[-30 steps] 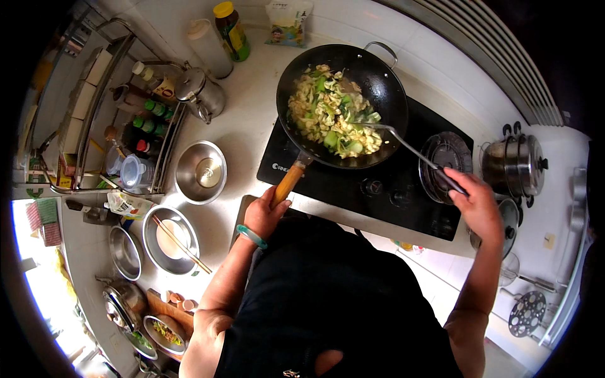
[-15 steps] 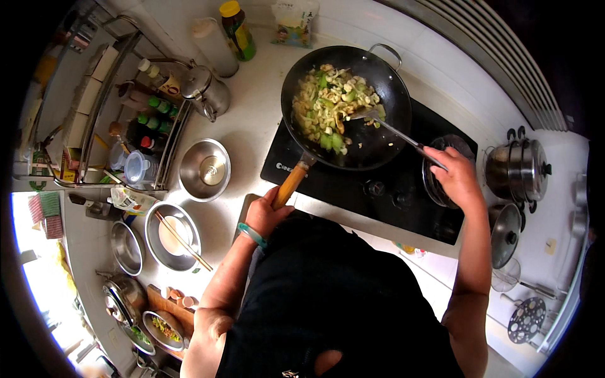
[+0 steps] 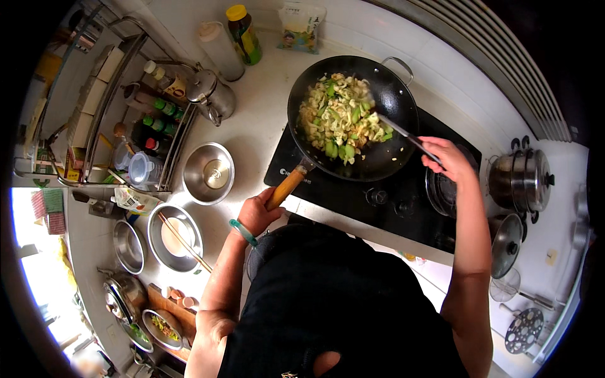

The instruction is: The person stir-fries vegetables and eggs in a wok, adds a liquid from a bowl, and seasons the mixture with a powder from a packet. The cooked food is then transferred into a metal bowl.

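Observation:
A black wok (image 3: pixel 378 157) with a wooden handle (image 3: pixel 288 187) sits on the left side of the black cooktop (image 3: pixel 353 192). My left hand (image 3: pixel 257 213) is wrapped round that handle, a green bracelet on its wrist. Chopped pale and green vegetables (image 3: pixel 340 116) lie heaped in the wok's left half. Closed on the dark grip of a metal spatula (image 3: pixel 406 133), my right hand (image 3: pixel 449 159) is over the cooktop's right side. The spatula's blade is buried in the right edge of the vegetables, so most of it is hidden.
Steel bowls stand left: one (image 3: pixel 208 174) near the wok, another (image 3: pixel 176 236) with chopsticks across it. A kettle (image 3: pixel 211 94) and a bottle rack (image 3: pixel 170 135) are behind. Stacked pots (image 3: pixel 518 176) hang or stand at right. A seasoning bag (image 3: pixel 301 26) leans on the back wall.
The spatula has pushed into the vegetables, hiding its blade, and the food sits more heaped. My left hand keeps its hold on the handle. The whole view has shifted slightly.

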The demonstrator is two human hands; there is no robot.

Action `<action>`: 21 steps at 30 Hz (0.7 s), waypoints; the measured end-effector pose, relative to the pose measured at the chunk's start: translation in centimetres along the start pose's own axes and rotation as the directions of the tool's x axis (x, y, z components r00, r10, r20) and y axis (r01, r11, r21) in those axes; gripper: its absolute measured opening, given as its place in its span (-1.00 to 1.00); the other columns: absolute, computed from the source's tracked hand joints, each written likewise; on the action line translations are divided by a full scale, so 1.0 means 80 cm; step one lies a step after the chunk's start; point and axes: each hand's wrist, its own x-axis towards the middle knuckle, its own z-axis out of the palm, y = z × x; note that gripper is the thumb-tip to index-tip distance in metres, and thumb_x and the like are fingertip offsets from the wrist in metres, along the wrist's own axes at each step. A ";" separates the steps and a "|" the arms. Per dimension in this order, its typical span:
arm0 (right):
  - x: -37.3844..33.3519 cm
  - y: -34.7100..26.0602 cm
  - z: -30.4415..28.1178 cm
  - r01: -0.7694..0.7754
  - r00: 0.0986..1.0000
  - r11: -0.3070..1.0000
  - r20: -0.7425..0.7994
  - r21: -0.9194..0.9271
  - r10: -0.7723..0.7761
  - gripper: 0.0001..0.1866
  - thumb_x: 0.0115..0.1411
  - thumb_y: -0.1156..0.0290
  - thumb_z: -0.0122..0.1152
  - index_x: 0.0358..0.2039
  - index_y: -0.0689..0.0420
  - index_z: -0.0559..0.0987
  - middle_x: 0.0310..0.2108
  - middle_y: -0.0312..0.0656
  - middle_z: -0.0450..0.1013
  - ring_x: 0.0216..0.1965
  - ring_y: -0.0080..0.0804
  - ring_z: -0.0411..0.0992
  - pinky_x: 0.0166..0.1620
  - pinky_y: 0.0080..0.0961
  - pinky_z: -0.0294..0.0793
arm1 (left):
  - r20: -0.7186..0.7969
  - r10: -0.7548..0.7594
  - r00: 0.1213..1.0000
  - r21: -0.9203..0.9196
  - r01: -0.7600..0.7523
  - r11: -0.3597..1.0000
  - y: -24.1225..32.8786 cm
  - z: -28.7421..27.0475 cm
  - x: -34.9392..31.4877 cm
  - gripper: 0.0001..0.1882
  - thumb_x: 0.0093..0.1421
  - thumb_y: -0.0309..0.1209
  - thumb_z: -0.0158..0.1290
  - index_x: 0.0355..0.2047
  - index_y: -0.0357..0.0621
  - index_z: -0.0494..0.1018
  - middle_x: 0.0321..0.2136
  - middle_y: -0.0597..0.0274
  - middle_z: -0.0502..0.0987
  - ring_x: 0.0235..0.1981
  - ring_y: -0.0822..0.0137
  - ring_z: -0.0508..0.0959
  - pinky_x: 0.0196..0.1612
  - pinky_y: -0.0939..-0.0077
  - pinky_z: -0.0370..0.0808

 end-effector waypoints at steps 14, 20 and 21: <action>-0.052 -0.070 -0.030 0.202 0.957 0.819 -0.069 -0.537 -0.281 -0.60 0.12 0.53 0.15 0.02 0.12 0.50 -0.42 -0.44 0.42 -0.46 -0.72 0.29 -0.38 -0.75 0.31 | -0.013 -0.047 0.999 -0.012 0.047 0.999 0.002 0.002 -0.004 -0.40 -0.07 -0.22 0.25 -0.02 -0.17 0.40 -0.41 -0.12 0.55 -0.35 -0.03 0.57 -0.24 0.30 0.49; 0.014 -0.095 0.034 0.166 0.970 0.869 -0.082 -0.466 -0.229 -0.64 0.15 0.43 0.16 0.00 0.09 0.51 -0.53 -0.45 0.36 -0.54 -0.71 0.25 -0.48 -0.74 0.25 | -0.016 0.005 1.000 0.045 -0.004 0.999 0.002 0.000 -0.004 -0.49 0.00 -0.31 0.24 -0.04 -0.19 0.40 -0.43 0.03 0.55 -0.42 0.25 0.57 -0.29 0.43 0.47; 0.018 -0.098 0.048 0.170 0.978 0.872 -0.029 -0.460 -0.206 -0.65 0.15 0.42 0.16 -0.01 0.09 0.52 -0.52 -0.44 0.36 -0.53 -0.71 0.26 -0.47 -0.74 0.26 | -0.014 0.000 1.000 0.030 0.001 1.000 0.003 0.000 -0.004 -0.46 -0.02 -0.27 0.24 -0.03 -0.19 0.40 -0.42 -0.02 0.55 -0.40 0.16 0.57 -0.27 0.38 0.48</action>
